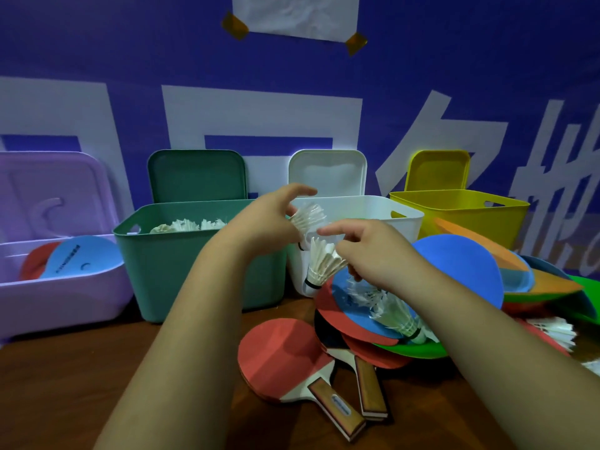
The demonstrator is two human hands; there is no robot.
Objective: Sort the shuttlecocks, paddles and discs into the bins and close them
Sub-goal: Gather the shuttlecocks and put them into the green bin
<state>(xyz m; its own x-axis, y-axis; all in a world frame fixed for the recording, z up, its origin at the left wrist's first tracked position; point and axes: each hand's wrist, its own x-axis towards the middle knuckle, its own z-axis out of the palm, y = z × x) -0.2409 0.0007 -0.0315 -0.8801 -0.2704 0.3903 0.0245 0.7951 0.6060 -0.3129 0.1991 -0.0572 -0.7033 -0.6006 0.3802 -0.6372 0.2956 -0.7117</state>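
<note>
**A:** Now, hand status?

**B:** Left hand (269,222) pinches a shuttlecock (308,217) in front of the white bin (373,204). Right hand (370,254) grips a second shuttlecock (321,264) just below, index finger straight.

**A:** Surroundings?

**B:** Disc pile (461,271) under the right forearm, which hides part of it. Third shuttlecock (396,316) and fourth shuttlecock (555,332) lie on it. Two paddles (285,355) at its near edge.

**A:** Bins?

**B:** Four, open, lids propped behind. Purple bin (65,293) holds discs, green bin (194,264) shuttlecocks. Yellow bin (461,206) contents unclear.

Blue banner wall (97,60), wooden table (65,384)
</note>
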